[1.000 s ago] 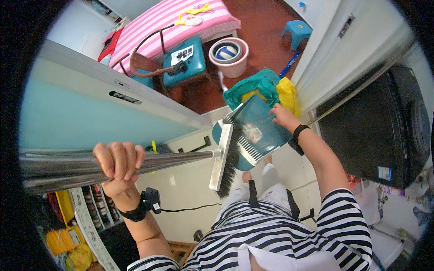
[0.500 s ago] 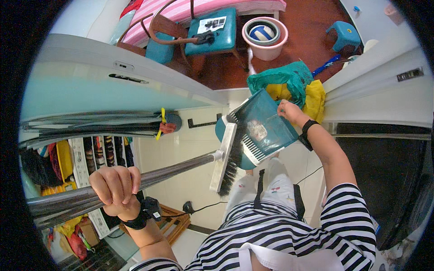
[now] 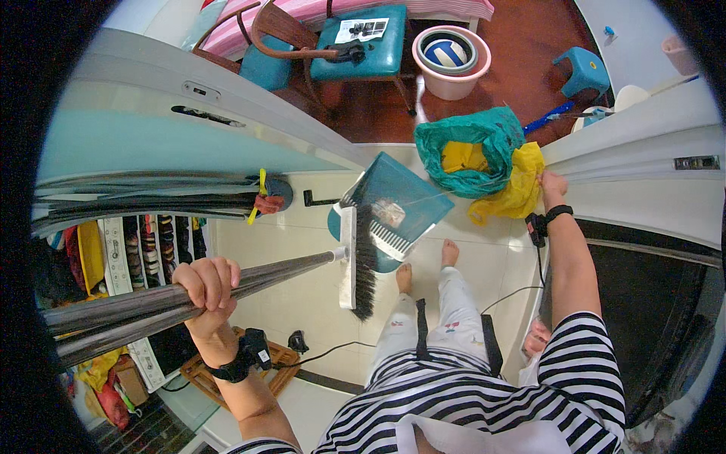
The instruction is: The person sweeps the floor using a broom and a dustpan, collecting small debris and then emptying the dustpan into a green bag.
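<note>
My left hand (image 3: 206,291) is closed around two poles that lie side by side. One belongs to a broom (image 3: 348,257) with a white head and dark bristles. The broom rests against a teal dustpan (image 3: 412,185) with a toothed edge. A crumpled pale scrap (image 3: 388,213) lies in the pan. A faint thin strand stretches from the pan toward the bag. At right, my right hand (image 3: 554,184) is closed at the edge of a yellow plastic bag (image 3: 523,178). That bag lies beside and inside an open green plastic bag (image 3: 437,140); my fingertips are partly hidden.
Beyond the doorway stand a teal chair (image 3: 382,57), a pink bucket (image 3: 454,85) with a ball inside, and a blue stool (image 3: 584,69). A sliding door (image 3: 151,144) is at left, near a wooden rack (image 3: 227,378). A black cable (image 3: 336,350) trails across the floor.
My right hand has moved from above the dustpan rightward to the yellow bag's edge. The broom and dustpan have shifted left in view, and the green bag's opening shows more fully.
</note>
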Motion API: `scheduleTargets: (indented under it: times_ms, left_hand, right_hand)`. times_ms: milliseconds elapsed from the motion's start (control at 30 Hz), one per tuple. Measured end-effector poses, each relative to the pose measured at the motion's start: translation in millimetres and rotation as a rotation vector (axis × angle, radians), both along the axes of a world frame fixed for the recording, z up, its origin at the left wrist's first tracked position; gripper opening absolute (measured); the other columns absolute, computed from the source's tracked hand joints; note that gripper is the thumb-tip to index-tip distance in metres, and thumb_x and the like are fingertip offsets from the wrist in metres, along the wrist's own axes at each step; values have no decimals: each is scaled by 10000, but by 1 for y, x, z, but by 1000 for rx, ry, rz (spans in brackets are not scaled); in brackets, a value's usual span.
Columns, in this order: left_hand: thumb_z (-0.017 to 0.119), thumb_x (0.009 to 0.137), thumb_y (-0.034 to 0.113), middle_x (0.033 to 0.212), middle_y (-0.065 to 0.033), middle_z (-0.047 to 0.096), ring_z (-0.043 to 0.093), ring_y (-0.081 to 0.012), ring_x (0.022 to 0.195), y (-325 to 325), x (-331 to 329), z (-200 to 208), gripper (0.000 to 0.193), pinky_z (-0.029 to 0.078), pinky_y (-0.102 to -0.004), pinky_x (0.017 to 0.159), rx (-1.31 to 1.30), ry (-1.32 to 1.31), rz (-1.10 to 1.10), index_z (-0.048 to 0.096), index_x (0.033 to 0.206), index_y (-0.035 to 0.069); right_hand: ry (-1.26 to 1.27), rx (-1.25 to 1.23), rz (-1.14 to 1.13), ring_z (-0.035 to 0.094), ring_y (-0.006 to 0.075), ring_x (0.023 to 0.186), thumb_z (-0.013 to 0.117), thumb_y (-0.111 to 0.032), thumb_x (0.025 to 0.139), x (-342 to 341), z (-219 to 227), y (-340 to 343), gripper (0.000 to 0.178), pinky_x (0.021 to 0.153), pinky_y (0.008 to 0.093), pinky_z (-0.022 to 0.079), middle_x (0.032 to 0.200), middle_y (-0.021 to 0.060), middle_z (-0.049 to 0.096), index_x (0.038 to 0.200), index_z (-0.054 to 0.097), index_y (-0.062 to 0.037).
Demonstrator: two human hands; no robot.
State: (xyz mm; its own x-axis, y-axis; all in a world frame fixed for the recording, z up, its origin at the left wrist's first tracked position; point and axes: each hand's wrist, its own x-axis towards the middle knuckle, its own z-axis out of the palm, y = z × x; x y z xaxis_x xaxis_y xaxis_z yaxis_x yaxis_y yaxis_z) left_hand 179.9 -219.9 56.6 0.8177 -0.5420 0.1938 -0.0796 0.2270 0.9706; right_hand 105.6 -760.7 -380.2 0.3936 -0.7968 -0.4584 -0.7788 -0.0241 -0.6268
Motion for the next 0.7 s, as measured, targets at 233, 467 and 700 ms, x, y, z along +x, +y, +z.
scheduleTargets:
  times_ms: [233,467,700]
  left_hand:
    - [611,683,-30,526,61,391,364,-69,493,3,-2,-29,318,336,-239,599,75,61,116,358,619,153]
    - [581,776,127,496,54,384,368,-75,472,-8,4,-45,284,339,-241,589,68,130,132,365,594,158]
    - [592,756,69,496,60,384,374,-79,474,-6,12,-45,298,343,-245,585,30,214,197,363,588,162]
  right_hand:
    - [-411,126,-428,586,158,640,530,1,729,18,29,-2,104,562,226,467,731,118,618,801,586,52]
    - [-501,303,-110,589,167,658,569,-27,759,72,-9,47,153,591,212,483,787,120,594,868,537,76]
    - [-557,288,-118,598,150,636,585,-27,744,117,9,99,102,553,227,478,720,98,598,798,549,52]
